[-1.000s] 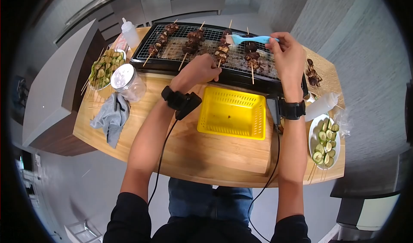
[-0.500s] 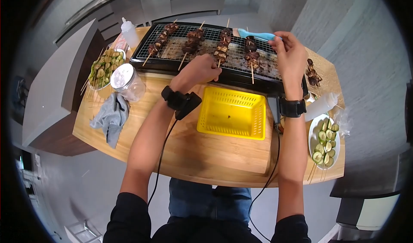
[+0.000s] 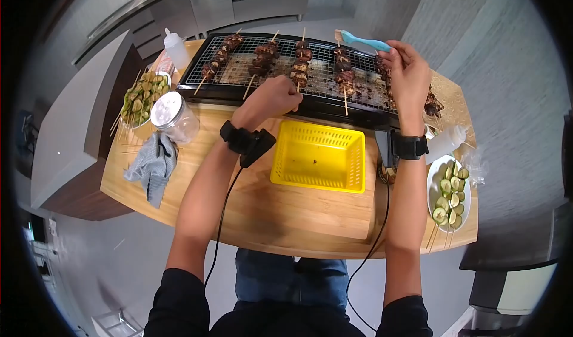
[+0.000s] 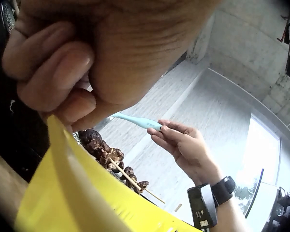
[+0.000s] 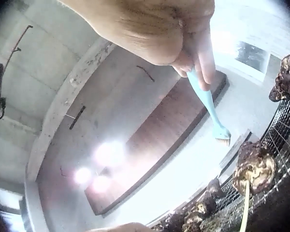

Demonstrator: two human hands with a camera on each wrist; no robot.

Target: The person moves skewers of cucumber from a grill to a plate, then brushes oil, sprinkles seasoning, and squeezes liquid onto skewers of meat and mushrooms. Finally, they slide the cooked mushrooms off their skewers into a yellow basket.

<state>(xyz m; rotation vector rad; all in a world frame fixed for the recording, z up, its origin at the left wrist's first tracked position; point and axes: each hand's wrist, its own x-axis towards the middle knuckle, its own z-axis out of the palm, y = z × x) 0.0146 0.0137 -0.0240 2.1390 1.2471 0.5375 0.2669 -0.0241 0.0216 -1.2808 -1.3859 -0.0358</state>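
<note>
My right hand point(image 3: 409, 77) pinches the handle of a light blue basting brush point(image 3: 365, 42). In the head view, the brush's bristles overlap the far edge of the black grill point(image 3: 206, 92), near the top of a meat skewer point(image 3: 344, 74). The right wrist view shows the brush point(image 5: 206, 99) pointing down, its bristles apart from the meat point(image 5: 254, 169). At the grill's front edge, my left hand point(image 3: 276, 97), fingers curled, pinches the near end of another meat skewer point(image 3: 301, 65); its fingers hide the grip in the left wrist view.
A yellow basket point(image 3: 318, 185) sits before the grill. To the left are a lidded jar point(image 3: 179, 125), grey cloth point(image 3: 152, 164), squeeze bottle point(image 3: 176, 49) and plate of zucchini skewers point(image 3: 145, 98). On the right lie another squeeze bottle point(image 3: 444, 144) and zucchini skewers point(image 3: 450, 197).
The brush has lifted off the skewer at my left hand and moved up and right, towards the far edge of the grill. My left hand stays at the same skewer end.
</note>
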